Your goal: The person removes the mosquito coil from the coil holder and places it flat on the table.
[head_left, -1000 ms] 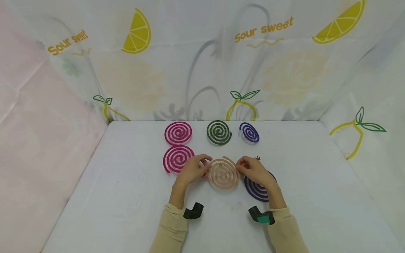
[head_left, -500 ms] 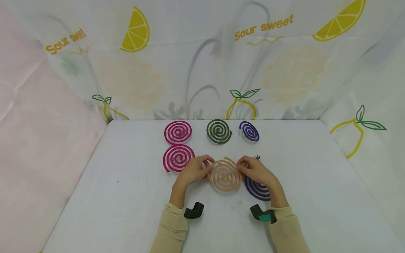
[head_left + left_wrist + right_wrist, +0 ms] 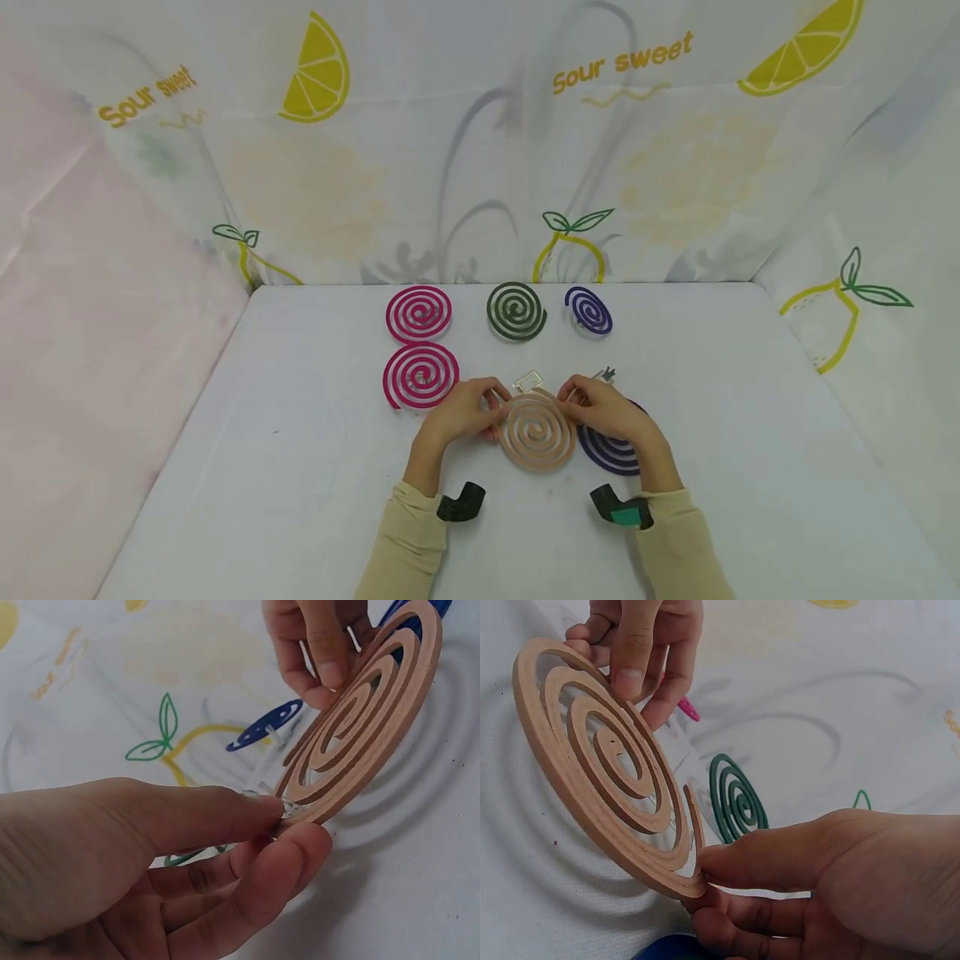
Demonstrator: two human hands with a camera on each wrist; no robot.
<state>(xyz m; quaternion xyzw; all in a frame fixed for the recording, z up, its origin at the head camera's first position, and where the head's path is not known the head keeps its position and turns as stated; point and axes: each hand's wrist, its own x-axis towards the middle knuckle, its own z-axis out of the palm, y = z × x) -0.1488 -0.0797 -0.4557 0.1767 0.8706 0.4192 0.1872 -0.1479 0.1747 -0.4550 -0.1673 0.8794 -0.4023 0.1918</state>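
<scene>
Both grips are clamped on one tan mosquito coil (image 3: 537, 432): the left hand (image 3: 467, 408) pinches its left rim between thumb and fingers, and the right hand (image 3: 603, 408) pinches its right rim close to the loose outer end. The wrist views show the coil tilted, with its shadow falling apart from it on the tabletop (image 3: 322, 500); whether its lowest edge touches down is hard to tell.

The likeliest trouble is a snapped ring. The strip is thin and looks brittle, so hands that pull apart, twist or rise unevenly could crack it, most easily near the outer end under the right thumb. A one-sided slip could let it swing down and strike the tabletop. The small clear stand (image 3: 528, 381) sits just behind the upper rim, and a careless push could shift it. The dark purple coil (image 3: 611, 454), just beside the tan one and partly under the right forearm, could be dragged by the wrist; the nearer magenta coil (image 3: 422, 375) risks a nudge from the left hand.

Both forearms reach in from the near edge, wrists bent inward so the hands face each other, thumbs above the rim and fingers beneath.
</scene>
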